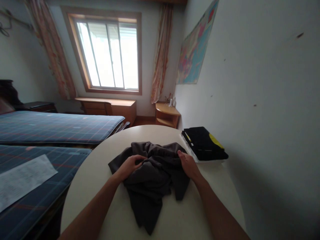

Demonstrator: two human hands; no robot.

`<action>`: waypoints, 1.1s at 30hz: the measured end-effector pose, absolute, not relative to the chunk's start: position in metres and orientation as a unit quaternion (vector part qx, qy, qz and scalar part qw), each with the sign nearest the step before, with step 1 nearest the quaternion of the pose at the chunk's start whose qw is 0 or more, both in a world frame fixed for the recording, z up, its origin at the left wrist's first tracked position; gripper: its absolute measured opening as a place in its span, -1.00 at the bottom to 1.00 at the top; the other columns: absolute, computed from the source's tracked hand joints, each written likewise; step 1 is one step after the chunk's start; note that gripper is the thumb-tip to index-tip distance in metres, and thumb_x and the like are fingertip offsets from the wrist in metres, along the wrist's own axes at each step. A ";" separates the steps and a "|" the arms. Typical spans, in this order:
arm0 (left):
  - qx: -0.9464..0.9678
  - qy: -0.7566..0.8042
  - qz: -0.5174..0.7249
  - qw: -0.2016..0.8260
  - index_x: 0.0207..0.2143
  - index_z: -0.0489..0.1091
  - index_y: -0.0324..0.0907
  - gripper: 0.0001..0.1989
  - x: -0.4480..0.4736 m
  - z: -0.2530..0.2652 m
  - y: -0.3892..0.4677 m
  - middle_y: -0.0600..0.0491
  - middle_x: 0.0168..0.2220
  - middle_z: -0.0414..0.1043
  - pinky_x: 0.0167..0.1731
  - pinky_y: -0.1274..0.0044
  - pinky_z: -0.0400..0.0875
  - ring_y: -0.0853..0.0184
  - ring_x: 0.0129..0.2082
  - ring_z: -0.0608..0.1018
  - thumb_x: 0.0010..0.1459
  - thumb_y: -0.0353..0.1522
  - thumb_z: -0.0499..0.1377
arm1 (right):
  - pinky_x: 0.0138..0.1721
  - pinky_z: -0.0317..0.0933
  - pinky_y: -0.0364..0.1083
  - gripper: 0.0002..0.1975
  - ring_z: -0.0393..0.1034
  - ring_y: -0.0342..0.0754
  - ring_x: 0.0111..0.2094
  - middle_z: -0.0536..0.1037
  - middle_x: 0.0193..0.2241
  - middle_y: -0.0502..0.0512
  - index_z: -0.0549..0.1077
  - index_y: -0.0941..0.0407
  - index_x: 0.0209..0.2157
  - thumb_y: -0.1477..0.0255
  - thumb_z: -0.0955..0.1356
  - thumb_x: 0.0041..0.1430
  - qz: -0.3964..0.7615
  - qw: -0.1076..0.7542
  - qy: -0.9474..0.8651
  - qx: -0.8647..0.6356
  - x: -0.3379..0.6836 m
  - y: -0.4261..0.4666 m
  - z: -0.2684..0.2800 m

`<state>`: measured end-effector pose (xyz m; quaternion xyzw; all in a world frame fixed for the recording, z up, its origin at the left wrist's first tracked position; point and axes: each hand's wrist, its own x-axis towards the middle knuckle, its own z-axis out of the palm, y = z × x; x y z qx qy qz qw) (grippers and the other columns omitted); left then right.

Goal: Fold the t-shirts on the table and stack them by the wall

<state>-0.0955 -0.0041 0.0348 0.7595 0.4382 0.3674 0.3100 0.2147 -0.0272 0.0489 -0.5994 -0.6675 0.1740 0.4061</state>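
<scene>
A crumpled dark grey garment [152, 176] lies bunched on the round white table [85, 190], and two pointed ends of it hang toward me. What sort of garment it is does not show. At its left side, my left hand [130, 166] grips a fold between thumb and curled fingers. On the right, my right hand [188, 164] is closed on the cloth's edge, thumb uppermost; its other fingers are partly hidden. Just beyond that hand sits a flat stack of folded black cloth [203, 145] with a yellow patch, on white wrapping.
The white wall [270, 140] runs close along the table's right side. To the left are two plaid mattresses [60, 126], the nearer one with a printed sheet [25, 180] on it. Beyond the table stand a low wooden desk [122, 108] and a corner shelf [167, 111].
</scene>
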 end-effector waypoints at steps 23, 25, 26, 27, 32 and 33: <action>0.666 0.711 0.180 0.139 0.08 0.44 -0.20 -0.43 -0.111 0.043 -0.002 -0.20 -0.12 0.60 -0.08 0.31 0.39 -0.03 -0.04 0.58 0.25 -0.03 -0.04 | -0.23 0.24 -0.11 -0.78 0.53 0.04 -0.16 0.64 -0.24 0.12 0.58 0.03 -0.23 0.28 0.31 0.27 0.054 0.144 -0.678 -0.719 0.208 -0.036 0.050; 0.656 0.729 0.151 0.127 0.08 0.44 -0.22 -0.40 -0.117 0.041 -0.001 -0.25 -0.05 0.56 -0.09 0.30 0.39 -0.06 -0.01 0.57 0.19 0.00 0.04 | -0.22 0.25 -0.09 -0.74 0.53 0.07 -0.15 0.63 -0.20 0.17 0.53 0.05 -0.07 0.31 0.32 0.26 0.040 0.147 -0.666 -0.730 0.209 -0.037 0.050; 0.653 0.734 0.137 0.129 0.04 0.46 -0.21 -0.41 -0.119 0.040 0.000 -0.25 -0.04 0.56 -0.11 0.31 0.40 -0.07 -0.01 0.57 0.16 0.00 0.07 | -0.22 0.25 -0.07 -0.65 0.53 0.09 -0.14 0.63 -0.18 0.20 0.46 0.07 0.06 0.31 0.32 0.26 0.039 0.146 -0.657 -0.739 0.210 -0.037 0.048; 0.652 0.735 0.126 0.136 -0.03 0.50 -0.19 -0.46 -0.121 0.038 0.000 -0.24 -0.06 0.57 -0.15 0.32 0.40 -0.07 -0.04 0.57 0.13 -0.01 0.11 | -0.21 0.26 -0.05 -0.56 0.53 0.12 -0.13 0.62 -0.17 0.24 0.38 0.10 0.15 0.31 0.32 0.26 0.041 0.142 -0.648 -0.747 0.212 -0.036 0.047; 0.669 0.706 0.163 0.166 -0.36 0.52 -0.15 -0.77 -0.127 0.033 0.006 -0.12 -0.30 0.62 -0.31 0.42 0.40 0.05 -0.24 0.63 0.07 -0.19 0.17 | -0.17 0.29 -0.02 -0.66 0.53 0.15 -0.11 0.61 -0.18 0.31 0.46 0.14 0.01 0.30 0.28 0.29 0.073 0.148 -0.629 -0.759 0.221 -0.030 0.038; 0.662 0.702 0.198 0.171 -0.36 0.51 -0.16 -0.78 -0.128 0.034 0.008 -0.11 -0.34 0.62 -0.33 0.44 0.41 0.08 -0.27 0.63 0.09 -0.21 0.16 | -0.16 0.29 -0.02 -0.69 0.53 0.15 -0.11 0.61 -0.19 0.31 0.48 0.15 -0.04 0.31 0.26 0.30 0.082 0.171 -0.620 -0.761 0.222 -0.028 0.037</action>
